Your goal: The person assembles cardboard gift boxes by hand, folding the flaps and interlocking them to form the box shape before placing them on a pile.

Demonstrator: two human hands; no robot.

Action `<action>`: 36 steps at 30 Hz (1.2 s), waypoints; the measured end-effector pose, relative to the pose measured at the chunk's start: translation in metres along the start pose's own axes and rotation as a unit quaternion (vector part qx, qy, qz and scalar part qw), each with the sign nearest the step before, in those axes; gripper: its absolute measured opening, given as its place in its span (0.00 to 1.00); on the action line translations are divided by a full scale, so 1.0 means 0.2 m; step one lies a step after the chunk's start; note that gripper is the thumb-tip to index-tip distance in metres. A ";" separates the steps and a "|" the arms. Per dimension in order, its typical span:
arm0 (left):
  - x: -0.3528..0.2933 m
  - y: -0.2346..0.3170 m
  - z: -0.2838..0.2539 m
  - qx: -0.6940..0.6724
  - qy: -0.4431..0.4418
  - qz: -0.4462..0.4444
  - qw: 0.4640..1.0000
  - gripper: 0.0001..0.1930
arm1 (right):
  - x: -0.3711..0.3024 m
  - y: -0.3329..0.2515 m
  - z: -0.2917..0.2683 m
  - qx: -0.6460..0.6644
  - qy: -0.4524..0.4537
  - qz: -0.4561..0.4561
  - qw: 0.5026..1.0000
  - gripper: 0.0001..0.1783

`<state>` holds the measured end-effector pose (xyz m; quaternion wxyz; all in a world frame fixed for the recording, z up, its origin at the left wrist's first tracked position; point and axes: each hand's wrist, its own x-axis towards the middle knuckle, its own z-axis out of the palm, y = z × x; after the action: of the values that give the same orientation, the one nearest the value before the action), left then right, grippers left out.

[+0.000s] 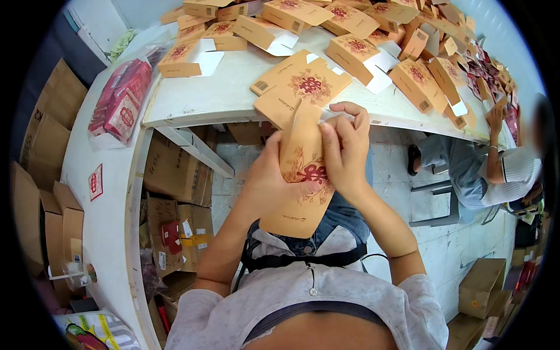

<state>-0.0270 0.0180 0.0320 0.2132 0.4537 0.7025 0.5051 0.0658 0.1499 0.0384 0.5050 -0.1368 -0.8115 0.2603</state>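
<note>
Over my lap I hold an orange-tan carton [305,201] with a dark red floral emblem, in both hands. My left hand [269,175] wraps round its left side, thumb across the printed face. At the upper right of the carton, my right hand [347,146] pinches the edge near its narrow top end; what its fingertips press on is partly hidden. Just beyond, flat carton blanks [303,79] with the same print lie at the table's front edge, overlapped by the held carton.
Many folded cartons [356,49], several with white flaps raised, crowd the back of the white table [216,96]. Red packets in clear plastic [122,102] and a small red card [95,182] lie on the left. Brown boxes [175,169] stand underneath. A seated person [507,169] works at right.
</note>
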 end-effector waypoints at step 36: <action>-0.16 -0.29 0.26 -0.034 0.120 0.264 0.956 0.31 | -0.44 0.04 -0.05 0.150 0.082 0.087 0.981 0.14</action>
<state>0.0040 0.0125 -0.0453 0.0020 0.5513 0.5605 0.6180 0.1138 0.1167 -0.0295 0.5601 -0.1502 -0.7041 0.4098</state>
